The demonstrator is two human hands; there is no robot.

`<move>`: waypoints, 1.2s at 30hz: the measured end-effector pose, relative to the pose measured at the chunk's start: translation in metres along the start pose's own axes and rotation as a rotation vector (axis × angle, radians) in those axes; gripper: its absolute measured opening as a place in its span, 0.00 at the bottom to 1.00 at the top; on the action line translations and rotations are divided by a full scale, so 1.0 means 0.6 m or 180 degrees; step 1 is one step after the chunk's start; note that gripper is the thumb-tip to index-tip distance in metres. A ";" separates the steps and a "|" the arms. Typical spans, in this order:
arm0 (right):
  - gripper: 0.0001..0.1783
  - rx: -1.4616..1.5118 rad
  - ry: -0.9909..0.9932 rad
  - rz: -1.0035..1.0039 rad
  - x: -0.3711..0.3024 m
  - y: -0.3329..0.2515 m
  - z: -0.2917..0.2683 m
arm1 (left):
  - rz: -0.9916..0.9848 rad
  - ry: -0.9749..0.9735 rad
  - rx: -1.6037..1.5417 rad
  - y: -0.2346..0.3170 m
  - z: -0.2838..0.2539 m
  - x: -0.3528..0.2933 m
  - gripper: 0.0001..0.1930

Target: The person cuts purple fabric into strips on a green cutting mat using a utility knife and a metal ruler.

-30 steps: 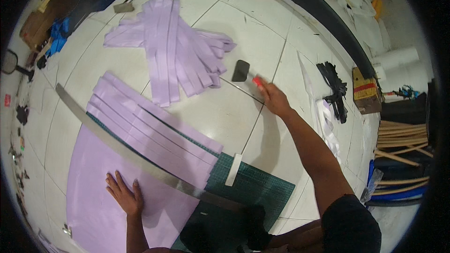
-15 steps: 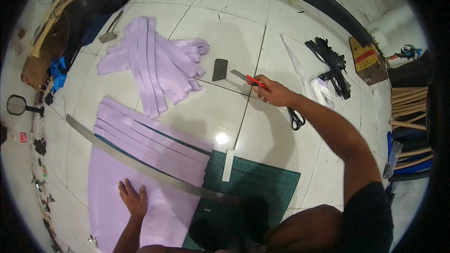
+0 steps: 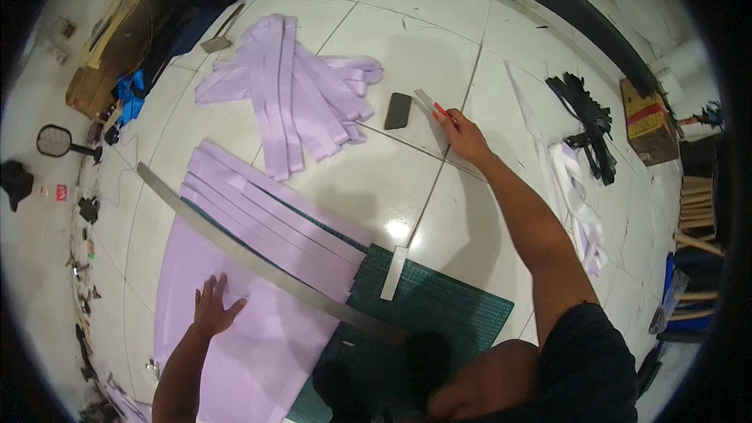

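My left hand [image 3: 213, 309] lies flat with spread fingers on a large lilac sheet [image 3: 243, 321], below a long steel ruler [image 3: 258, 265] that slants across it. Just beyond the ruler, cut lilac strips [image 3: 274, 223] lie side by side, partly over a green cutting mat [image 3: 454, 294]. My right hand [image 3: 466, 137] is closed around a red utility knife [image 3: 442, 112], its long blade pointing up and left. Near that blade, a dark flat rectangular block [image 3: 398, 111] rests on the tiles. A short whitish strip [image 3: 394, 272] lies across the mat's far edge.
A heap of lilac strips [image 3: 274, 94] lies at the far left on the tiled floor, with a hammer-like tool [image 3: 218, 43] behind it. On the right are black strips [image 3: 583, 125], a white and lilac ribbon [image 3: 578, 196] and a yellowish box [image 3: 648, 121].
The view has shifted. My right hand has moved the knife closer to the dark block. My left hand has slid slightly left on the sheet. The scissors no longer show.
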State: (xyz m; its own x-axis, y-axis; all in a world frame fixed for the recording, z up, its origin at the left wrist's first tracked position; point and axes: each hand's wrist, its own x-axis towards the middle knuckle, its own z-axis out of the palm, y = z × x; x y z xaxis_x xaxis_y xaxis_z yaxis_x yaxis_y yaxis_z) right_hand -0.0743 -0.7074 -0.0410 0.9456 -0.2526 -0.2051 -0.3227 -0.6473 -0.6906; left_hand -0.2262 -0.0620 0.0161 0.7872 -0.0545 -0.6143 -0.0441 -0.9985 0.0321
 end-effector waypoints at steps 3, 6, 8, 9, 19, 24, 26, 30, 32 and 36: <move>0.29 -0.0001 -0.0324 -0.0269 -0.013 0.005 0.009 | -0.0026 0.0075 -0.0143 0.017 -0.008 -0.010 0.50; 0.30 0.0031 -0.0022 0.0016 -0.009 -0.030 0.006 | 0.0054 0.0263 -0.0371 0.001 0.008 -0.013 0.49; 0.32 -0.0011 0.0015 0.0153 0.007 -0.037 -0.002 | 0.0152 0.0354 -0.0389 -0.013 0.030 -0.005 0.49; 0.32 -0.0050 -0.0080 0.0021 0.010 -0.031 0.002 | 0.0069 0.0177 -0.0474 0.009 0.012 -0.005 0.50; 0.23 0.0999 -0.0009 0.0207 -0.036 -0.084 0.016 | -0.0061 0.0277 -0.0457 -0.008 0.024 -0.014 0.50; 0.22 0.0046 -0.0612 -0.0683 -0.161 -0.131 0.004 | 0.0118 0.0458 -0.0502 -0.013 0.028 -0.009 0.48; 0.21 -0.0255 -0.0865 -0.0871 -0.206 -0.150 0.000 | 0.0216 0.0471 -0.0610 -0.012 0.013 -0.002 0.45; 0.19 -0.0561 -0.1442 -0.0740 -0.318 -0.255 -0.009 | 0.0058 0.0589 -0.0677 -0.025 -0.017 -0.002 0.34; 0.20 -0.0798 -0.1618 -0.0826 -0.361 -0.297 -0.016 | -0.0139 0.0924 -0.1088 -0.052 -0.018 0.024 0.30; 0.23 -0.1397 -0.1746 -0.0940 -0.423 -0.335 -0.011 | -0.0358 0.1726 -0.1399 -0.081 -0.047 0.091 0.20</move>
State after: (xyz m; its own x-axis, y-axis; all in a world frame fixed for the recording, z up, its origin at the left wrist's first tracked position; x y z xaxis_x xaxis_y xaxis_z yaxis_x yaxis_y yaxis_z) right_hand -0.2500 -0.5180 0.1544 0.8435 0.2949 -0.4489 0.0684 -0.8880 -0.4548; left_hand -0.1638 -0.0164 0.0031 0.9729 0.1699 -0.1567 0.2179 -0.9002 0.3770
